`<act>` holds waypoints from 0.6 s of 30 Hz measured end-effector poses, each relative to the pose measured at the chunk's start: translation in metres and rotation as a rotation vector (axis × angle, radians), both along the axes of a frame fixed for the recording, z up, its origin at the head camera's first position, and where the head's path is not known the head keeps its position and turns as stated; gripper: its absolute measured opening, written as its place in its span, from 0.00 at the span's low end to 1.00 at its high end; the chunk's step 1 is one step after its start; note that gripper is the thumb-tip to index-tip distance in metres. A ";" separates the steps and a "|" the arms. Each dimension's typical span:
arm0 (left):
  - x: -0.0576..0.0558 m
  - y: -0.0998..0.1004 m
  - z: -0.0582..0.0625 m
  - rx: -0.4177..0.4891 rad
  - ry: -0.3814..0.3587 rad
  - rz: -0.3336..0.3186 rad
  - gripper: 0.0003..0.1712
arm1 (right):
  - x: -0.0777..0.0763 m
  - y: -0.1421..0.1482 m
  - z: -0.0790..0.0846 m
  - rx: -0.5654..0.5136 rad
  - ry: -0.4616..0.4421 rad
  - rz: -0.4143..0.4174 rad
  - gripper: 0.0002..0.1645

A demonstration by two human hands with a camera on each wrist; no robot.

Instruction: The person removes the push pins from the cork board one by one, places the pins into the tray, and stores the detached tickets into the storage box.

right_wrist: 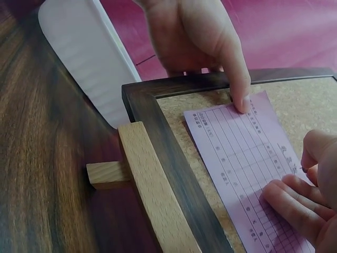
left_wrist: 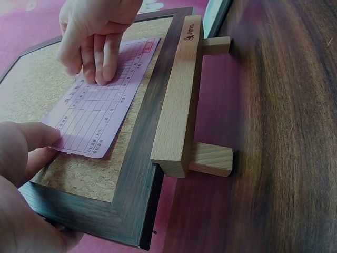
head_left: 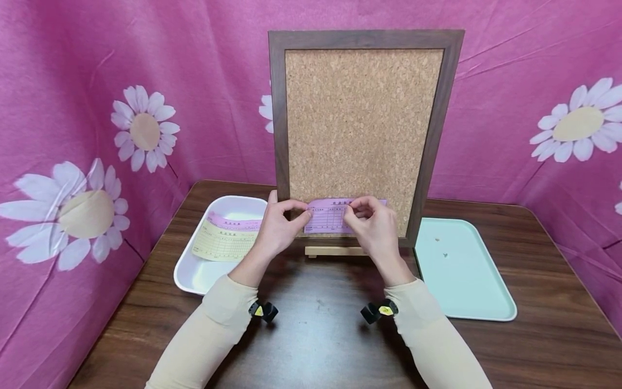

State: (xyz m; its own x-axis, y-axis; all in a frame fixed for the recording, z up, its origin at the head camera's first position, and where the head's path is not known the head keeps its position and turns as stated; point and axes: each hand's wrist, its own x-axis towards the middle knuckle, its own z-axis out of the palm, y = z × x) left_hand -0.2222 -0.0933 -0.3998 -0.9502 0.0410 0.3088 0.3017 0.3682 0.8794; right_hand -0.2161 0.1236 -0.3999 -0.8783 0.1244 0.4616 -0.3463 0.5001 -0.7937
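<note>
A pink receipt slip [head_left: 324, 219] with a printed grid lies against the lower part of a cork board [head_left: 362, 119] in a dark wooden frame. My left hand [head_left: 281, 224] pinches the slip's left end between thumb and index finger, its other fingers out at the frame's left edge. My right hand [head_left: 376, 224] is over the slip's upper middle, thumb and index finger together on a small push pin [right_wrist: 304, 169]. Only the pin's dark point shows; its head is hidden by the fingertips. The other right fingers rest on the slip's face in the right wrist view.
The board leans on a light wooden easel [left_wrist: 181, 100]. To the left, a white tray [head_left: 187, 270] holds pink and yellow slips [head_left: 223, 246]. A pale green tray [head_left: 466, 286] at the right carries a few tiny pieces [head_left: 445, 255]. Behind hangs a pink flowered cloth [head_left: 209, 108].
</note>
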 end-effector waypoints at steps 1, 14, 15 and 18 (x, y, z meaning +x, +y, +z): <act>0.000 0.000 0.000 0.001 0.001 -0.001 0.07 | 0.000 0.001 0.000 -0.005 -0.005 0.003 0.06; 0.001 -0.002 -0.001 0.019 -0.001 0.003 0.05 | 0.005 0.009 -0.001 -0.026 0.009 0.030 0.06; 0.001 -0.002 -0.001 0.024 -0.003 0.002 0.05 | 0.005 0.009 -0.001 -0.021 0.016 0.028 0.06; 0.001 -0.003 -0.001 0.039 -0.011 0.001 0.05 | 0.006 0.011 -0.001 -0.009 0.038 0.023 0.06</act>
State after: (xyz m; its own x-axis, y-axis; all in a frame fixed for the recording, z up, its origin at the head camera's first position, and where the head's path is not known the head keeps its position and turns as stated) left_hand -0.2211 -0.0960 -0.4012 -0.9535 0.0280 0.3001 0.2919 0.3338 0.8963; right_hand -0.2104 0.1348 -0.4011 -0.8626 0.1087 0.4941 -0.3879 0.4849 -0.7839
